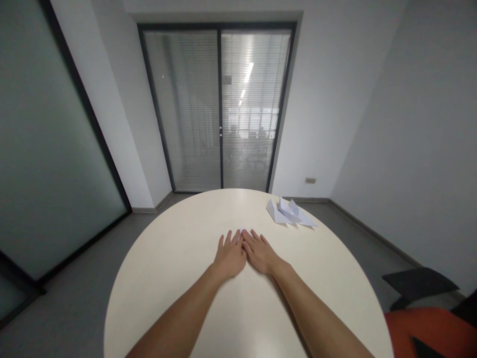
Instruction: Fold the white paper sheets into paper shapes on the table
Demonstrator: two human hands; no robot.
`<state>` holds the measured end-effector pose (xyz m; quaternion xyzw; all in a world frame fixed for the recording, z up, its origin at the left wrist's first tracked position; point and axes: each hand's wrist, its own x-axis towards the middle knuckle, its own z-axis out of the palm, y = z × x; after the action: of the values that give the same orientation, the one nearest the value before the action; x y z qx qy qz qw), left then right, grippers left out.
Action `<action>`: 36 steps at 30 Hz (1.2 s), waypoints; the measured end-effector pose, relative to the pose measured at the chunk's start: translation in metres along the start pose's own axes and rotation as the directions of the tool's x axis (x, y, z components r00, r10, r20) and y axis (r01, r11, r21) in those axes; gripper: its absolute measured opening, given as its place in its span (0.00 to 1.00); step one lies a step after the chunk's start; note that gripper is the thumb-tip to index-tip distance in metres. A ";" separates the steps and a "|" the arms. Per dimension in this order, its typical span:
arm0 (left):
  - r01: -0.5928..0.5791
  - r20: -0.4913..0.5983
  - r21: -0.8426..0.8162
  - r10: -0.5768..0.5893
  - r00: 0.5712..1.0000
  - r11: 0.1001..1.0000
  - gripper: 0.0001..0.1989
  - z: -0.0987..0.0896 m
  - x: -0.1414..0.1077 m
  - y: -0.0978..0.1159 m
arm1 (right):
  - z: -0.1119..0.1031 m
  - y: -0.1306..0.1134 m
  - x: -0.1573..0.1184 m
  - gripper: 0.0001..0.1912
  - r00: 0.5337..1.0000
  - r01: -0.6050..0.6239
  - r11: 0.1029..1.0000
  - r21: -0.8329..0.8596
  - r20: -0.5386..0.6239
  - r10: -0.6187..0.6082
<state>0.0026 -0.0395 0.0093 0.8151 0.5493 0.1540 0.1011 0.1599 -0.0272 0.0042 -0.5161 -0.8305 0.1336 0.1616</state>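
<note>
My left hand (pixel 230 257) lies flat near the middle of the round table, fingers spread and pointing away from me. Beside it, my right hand (pixel 260 252) is also laid flat, its fingers stretched out, and the two hands meet at the index fingers and thumbs. A small bit of white paper (pixel 241 230) peeks out at the fingertips; the hands hide the rest of it, so its shape cannot be made out. Past my right hand, toward the table's far right edge, rest several folded white paper pieces (pixel 288 213), close together and overlapping.
The cream round table (pixel 156 278) fills the foreground. An orange chair (pixel 428 328) with a black armrest (pixel 421 281) stands at the lower right. Beyond the table is a dark-framed glass partition with blinds (pixel 219 109). A frosted glass panel (pixel 48 124) is on the left.
</note>
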 end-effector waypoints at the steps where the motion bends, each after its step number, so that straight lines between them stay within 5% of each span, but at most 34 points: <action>1: -0.001 -0.004 0.001 0.001 1.000 1.000 0.29 0.000 0.000 -0.001 | 0.000 -0.001 0.000 0.30 1.000 -0.012 1.000 -0.005 0.011 0.012; 12: -0.027 -0.070 -0.010 0.026 0.997 1.000 0.25 -0.002 0.004 -0.011 | -0.017 0.001 0.000 0.24 0.978 0.167 0.985 -0.044 -0.117 -0.171; 19: -0.044 -0.033 0.011 0.044 0.998 0.999 0.27 -0.004 0.001 -0.010 | -0.002 0.013 -0.001 0.31 1.000 0.031 1.000 -0.004 0.004 -0.031; 26: -0.077 -0.030 0.018 0.077 0.997 0.997 0.27 -0.002 0.001 -0.011 | -0.014 0.012 0.001 0.24 0.961 0.246 0.967 -0.069 -0.109 -0.252; 36: -0.070 -0.011 0.076 0.071 0.997 0.995 0.28 -0.003 0.001 -0.009 | -0.010 0.007 -0.003 0.28 0.999 0.043 0.999 -0.034 0.000 -0.043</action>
<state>-0.0062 -0.0354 0.0088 0.8361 0.5262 0.1421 0.0611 0.1709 -0.0264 0.0104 -0.5008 -0.8434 0.1159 0.1562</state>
